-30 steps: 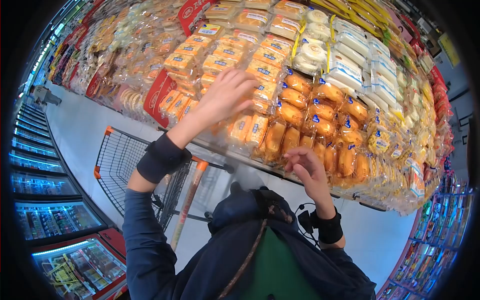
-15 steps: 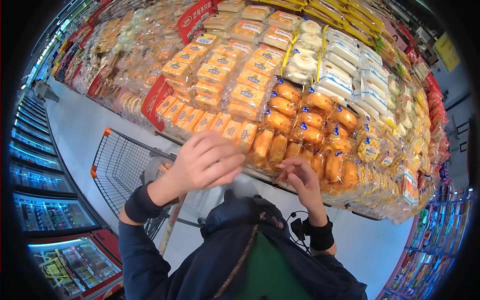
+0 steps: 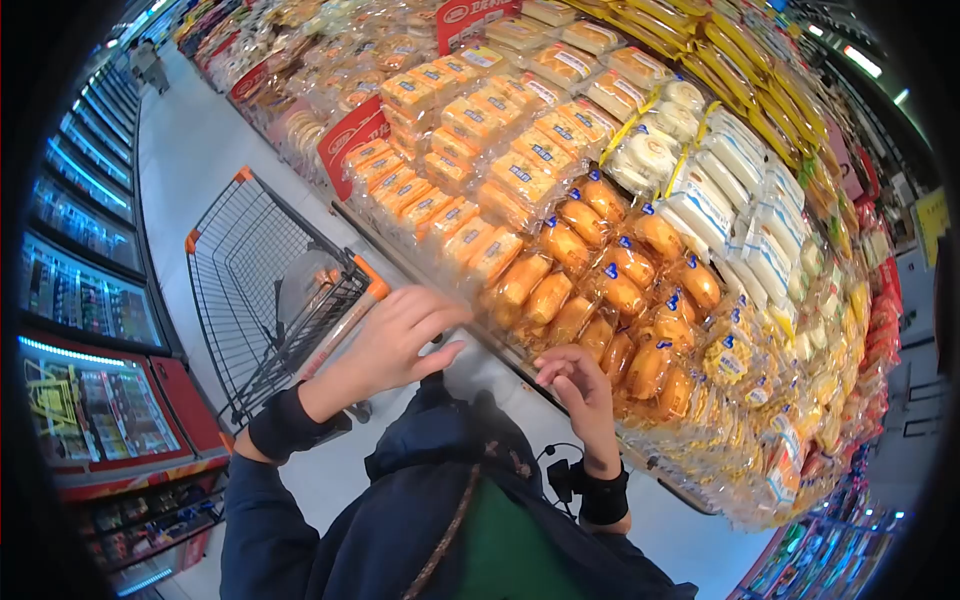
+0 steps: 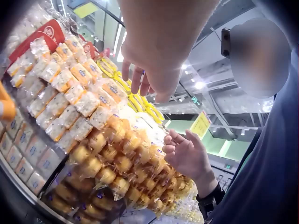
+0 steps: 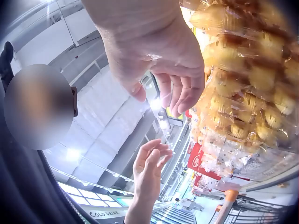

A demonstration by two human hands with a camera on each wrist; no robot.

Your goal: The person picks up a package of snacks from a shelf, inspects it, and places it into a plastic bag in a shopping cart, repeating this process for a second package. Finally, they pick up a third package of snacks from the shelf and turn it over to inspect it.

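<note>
A supermarket aisle with a pale floor runs between a sloping bakery display (image 3: 700, 250) and a row of lit freezer cabinets (image 3: 80, 300). Nearest the person, the left hand (image 3: 395, 335) hovers with fingers relaxed and slightly spread, holding nothing, just above the orange handle of a wire shopping cart (image 3: 265, 290) that stands directly beyond and below it. The right hand (image 3: 575, 385) is raised with fingers loosely bent and empty, its fingertips just short of the lowest row of bagged golden buns (image 3: 600, 290), not clearly touching them. These buns are oblong, orange-brown and glossy, each sealed in clear film with a small blue label, and they are stacked in overlapping rows right in front of and above the right hand. Farther up from both hands sit square yellow cake slices (image 3: 510, 130) in clear packs with blue stickers, beside a red sign panel (image 3: 350, 140). To the right hand's far side lie white wrapped rolls (image 3: 740, 220), then yellow packets along the top edge.
</note>
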